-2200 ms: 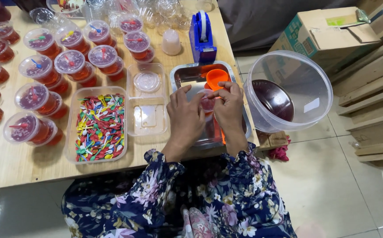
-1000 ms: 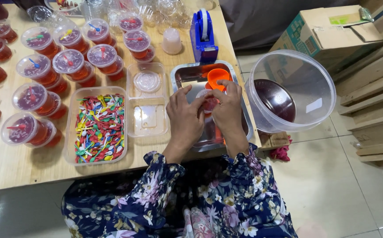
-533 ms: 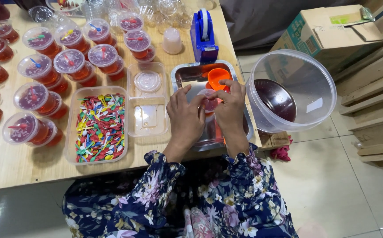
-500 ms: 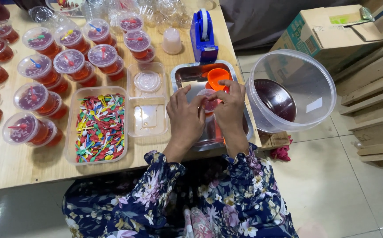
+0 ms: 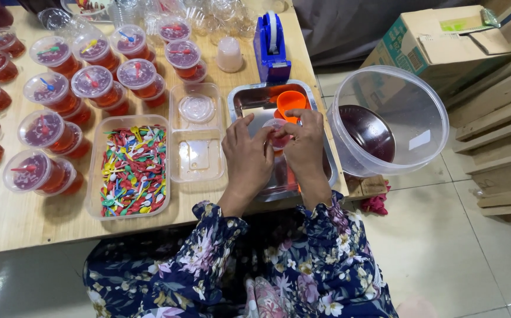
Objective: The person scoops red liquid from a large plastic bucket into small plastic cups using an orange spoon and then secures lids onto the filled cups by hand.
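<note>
Both hands — left hand (image 5: 246,160), right hand (image 5: 305,148) — pinch a small red-filled cup (image 5: 277,133) over the steel tray (image 5: 249,101).

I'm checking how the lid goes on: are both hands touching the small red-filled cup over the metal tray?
Touching. The head view shows the left hand and right hand closed on the small cup from either side, fingers on its lid rim, above the metal tray.

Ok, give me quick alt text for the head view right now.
Both hands, left hand and right hand, press on a small cup of red liquid over a metal tray. An orange scoop lies behind; lidded cups fill the table's left.
</note>
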